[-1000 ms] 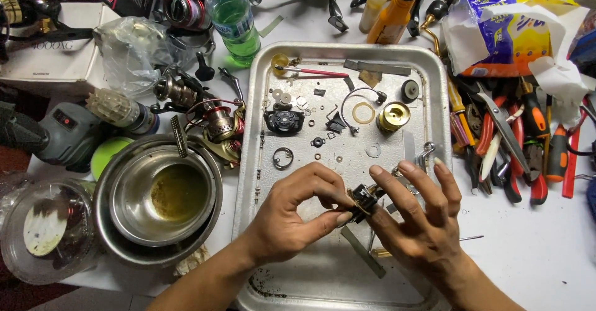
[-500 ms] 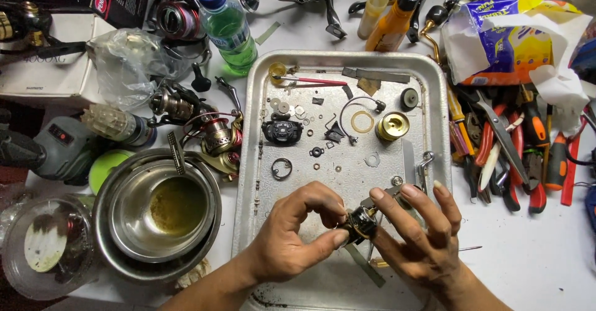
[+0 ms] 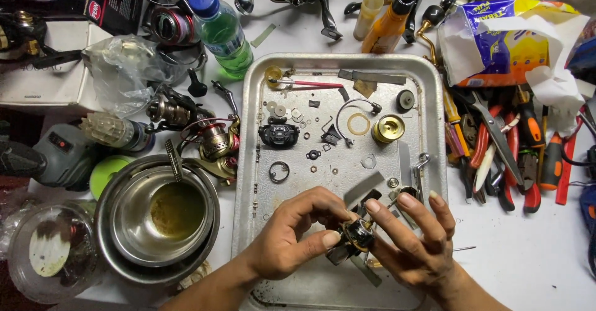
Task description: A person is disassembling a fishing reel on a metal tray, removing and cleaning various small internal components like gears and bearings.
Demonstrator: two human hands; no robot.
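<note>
Both my hands meet over the near half of a metal tray [image 3: 248, 162]. My left hand [image 3: 292, 239] pinches a small black and gold fishing reel part [image 3: 354, 239] between thumb and fingers. My right hand [image 3: 416, 243] holds the same part from the right, fingers spread over it. Small loose parts lie on the tray farther back: a black reel body [image 3: 278, 134], a gold spool [image 3: 388, 128], a wire ring [image 3: 279, 172], washers and screws.
Nested steel bowls [image 3: 158, 218] with yellowish liquid stand left of the tray. Fishing reels [image 3: 211, 140], a green bottle [image 3: 223, 31] and a plastic bag lie at the back left. Pliers and screwdrivers [image 3: 509, 149] crowd the right. An orange bottle [image 3: 388, 22] stands behind the tray.
My hands stay on the reel part and have turned it slightly; the fingers of my left hand have closed more around it. The camera has shifted a little.
</note>
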